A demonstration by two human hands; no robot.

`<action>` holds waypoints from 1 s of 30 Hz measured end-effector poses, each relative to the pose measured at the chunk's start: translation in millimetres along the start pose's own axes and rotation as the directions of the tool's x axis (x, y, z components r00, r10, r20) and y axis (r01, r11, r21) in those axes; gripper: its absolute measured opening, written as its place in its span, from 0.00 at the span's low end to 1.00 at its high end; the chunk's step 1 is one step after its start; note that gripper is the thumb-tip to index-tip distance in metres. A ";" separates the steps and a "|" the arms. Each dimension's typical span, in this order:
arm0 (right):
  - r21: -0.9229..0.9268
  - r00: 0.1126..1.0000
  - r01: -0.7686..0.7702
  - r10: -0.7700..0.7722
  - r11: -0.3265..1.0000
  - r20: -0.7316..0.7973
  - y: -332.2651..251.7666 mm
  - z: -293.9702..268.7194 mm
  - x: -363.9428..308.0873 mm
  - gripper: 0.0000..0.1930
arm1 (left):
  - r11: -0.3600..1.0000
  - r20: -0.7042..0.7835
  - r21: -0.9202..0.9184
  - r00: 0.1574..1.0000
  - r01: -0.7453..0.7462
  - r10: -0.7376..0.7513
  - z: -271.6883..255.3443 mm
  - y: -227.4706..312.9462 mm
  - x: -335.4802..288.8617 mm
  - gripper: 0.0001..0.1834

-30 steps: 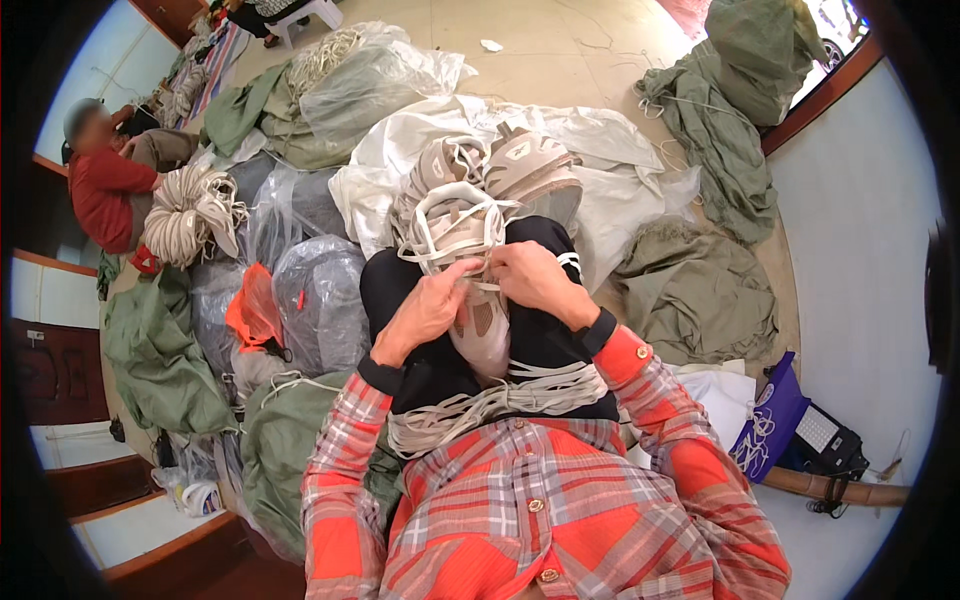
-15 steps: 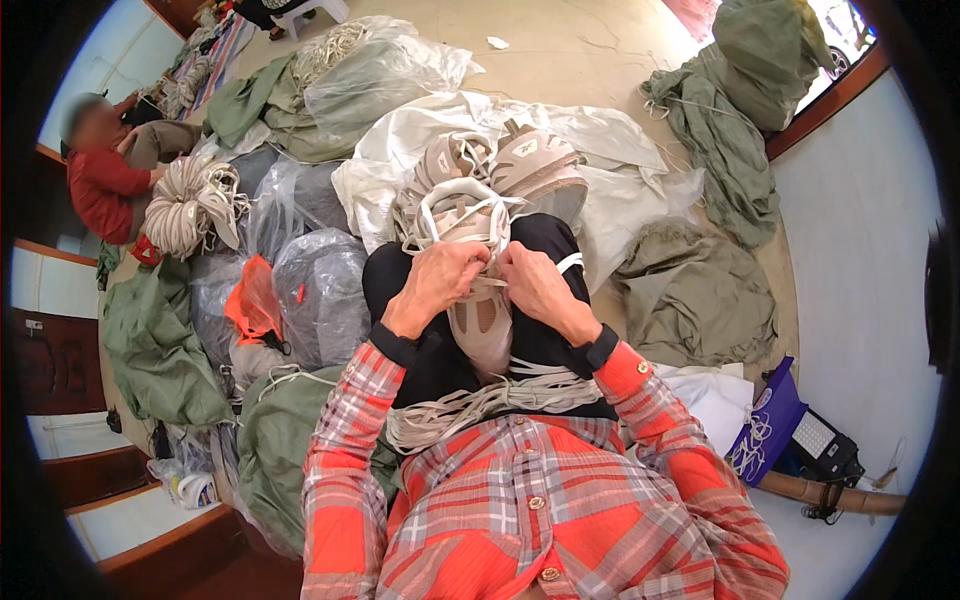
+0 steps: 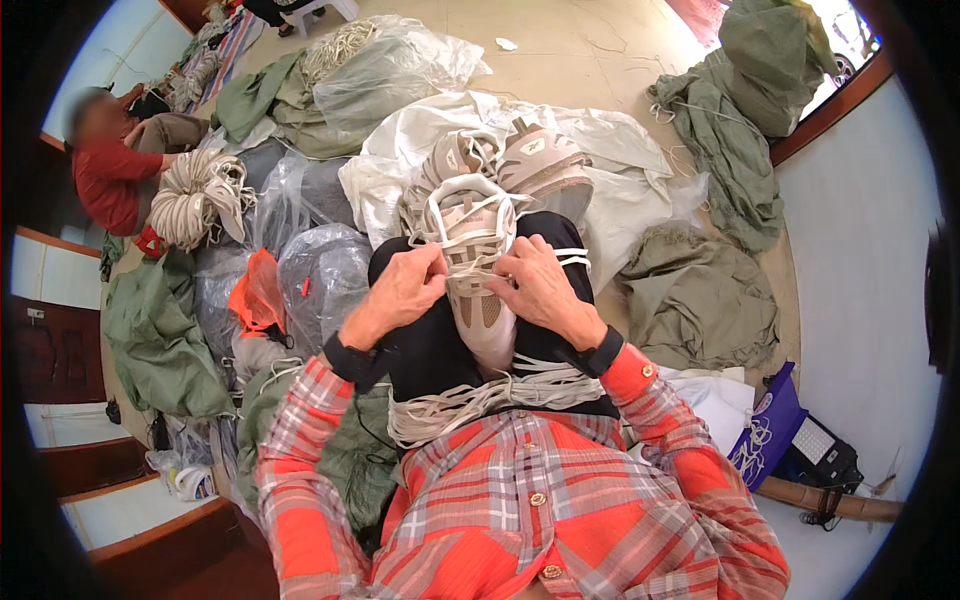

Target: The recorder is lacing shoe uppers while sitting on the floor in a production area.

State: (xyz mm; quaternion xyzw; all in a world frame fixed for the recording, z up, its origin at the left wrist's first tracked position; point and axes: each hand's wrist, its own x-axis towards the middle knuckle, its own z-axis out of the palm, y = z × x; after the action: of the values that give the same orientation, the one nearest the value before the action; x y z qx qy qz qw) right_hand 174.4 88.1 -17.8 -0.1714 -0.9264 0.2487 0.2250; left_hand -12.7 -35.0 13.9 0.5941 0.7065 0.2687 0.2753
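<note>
A beige and white sneaker stands toe toward me between my knees, with white shoelaces partly threaded across its tongue. My left hand is closed in a pinch at the shoe's left side, on a shoelace whose end the fingers hide. On the other side, my right hand pinches a shoelace by the eyelets, thumb and forefinger together against the shoe. A bundle of loose whitish laces lies across my lap.
More sneakers rest just beyond my knees on white sheeting. Clear plastic bags and green sacks are at left; another green sack lies at right. A person in red sits far left beside bundled shoes.
My left hand has drawn away leftward and slightly down from the shoe's middle, so the laces show more. The right hand has shifted slightly right and stays beside the eyelets.
</note>
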 end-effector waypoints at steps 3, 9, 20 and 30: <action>0.157 0.974 -0.150 0.119 0.976 0.192 -3.0 5.9 10.7 0.15 | 0.768 0.116 -0.571 0.955 0.288 -0.273 13.9 -0.7 -6.1 0.06; 0.281 0.929 -0.260 0.160 0.924 0.334 -3.2 -5.4 22.9 0.20 | 0.586 0.253 -0.746 0.949 0.316 -0.189 17.2 -13.1 -23.6 0.06; 0.403 0.898 0.190 -0.325 0.895 0.298 -2.9 -58.9 2.1 0.07 | -0.147 -0.671 -0.672 0.682 -0.725 -0.291 -167.5 -133.4 -186.8 0.08; 0.536 0.968 -0.246 0.178 0.807 0.177 12.8 -1.1 24.5 0.08 | 0.149 -0.845 -0.528 0.498 -0.836 -0.198 -335.0 -187.3 -383.1 0.17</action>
State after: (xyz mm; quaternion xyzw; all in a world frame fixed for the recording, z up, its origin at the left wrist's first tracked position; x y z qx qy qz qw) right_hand 157.0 109.5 -15.8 -0.1863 -0.8011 0.5394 0.1806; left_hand -324.8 -458.9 144.1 0.2704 0.2457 0.9179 0.1550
